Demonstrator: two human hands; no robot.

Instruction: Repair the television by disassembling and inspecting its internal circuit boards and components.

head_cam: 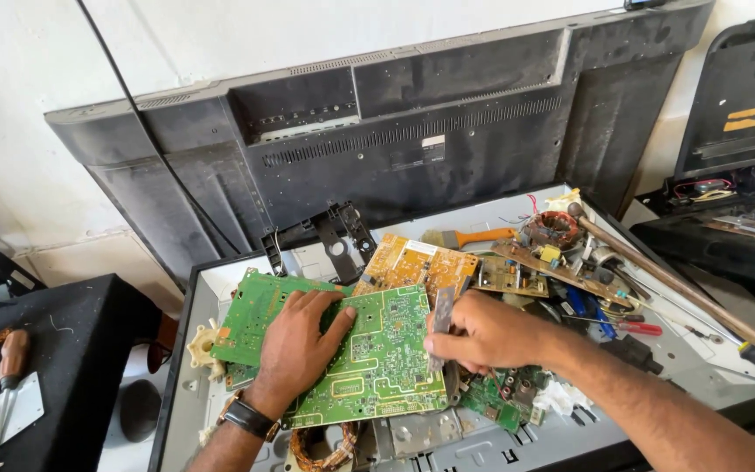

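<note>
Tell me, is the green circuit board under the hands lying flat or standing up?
Flat: the green circuit board lies face up on other boards, left hand pressed on it.

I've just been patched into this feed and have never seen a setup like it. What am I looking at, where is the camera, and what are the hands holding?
There is no machine here: a person works with two bare hands, and the single camera sits on their head, looking down. The left hand, wearing a wristwatch, lies flat on a large green circuit board, pressing it down. The right hand pinches a thin grey flat tool upright against the board's right edge. The board rests on a pile of parts on a pale metal panel: another green board, a yellow board, a brush with an orange handle, a copper coil and a long rod. Behind, a television's black back cover leans against the wall.
</note>
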